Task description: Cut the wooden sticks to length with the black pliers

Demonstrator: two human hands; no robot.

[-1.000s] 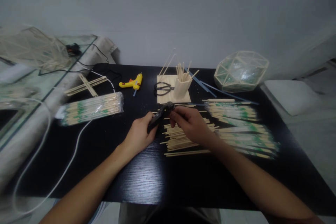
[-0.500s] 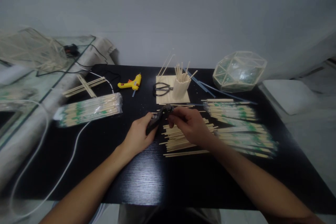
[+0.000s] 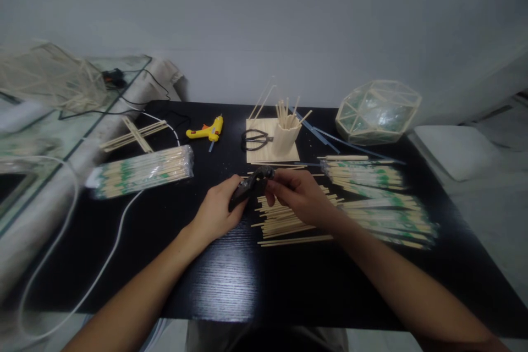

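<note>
Over the middle of the black table [image 3: 136,253], my left hand [image 3: 215,204] is wrapped around a black hand tool [image 3: 243,191], which looks like pliers or cutters. At the tool's far end, my right hand [image 3: 300,197] is closed in a pinch; what its fingers hold there is hidden. Many loose thin wooden sticks [image 3: 284,220] lie beneath and beside my right hand. Beyond the tool, a wooden stick holder [image 3: 285,140] full of upright sticks stands on a pale square board [image 3: 254,157]. Black-handled scissors [image 3: 254,139] rest on that board.
A yellow glue gun [image 3: 208,130] lies back left, near a bagged stick bundle [image 3: 144,171] and a white cable [image 3: 119,231]. Right are more stick packs [image 3: 388,214] and a faceted clear container [image 3: 377,113]. Translucent glue sticks [image 3: 315,133] lie behind. A glass-topped surface [image 3: 49,137] adjoins the left.
Both hands stay almost in place around the black tool. The tool's head shows slightly more between them; the whole view has shifted a little.
</note>
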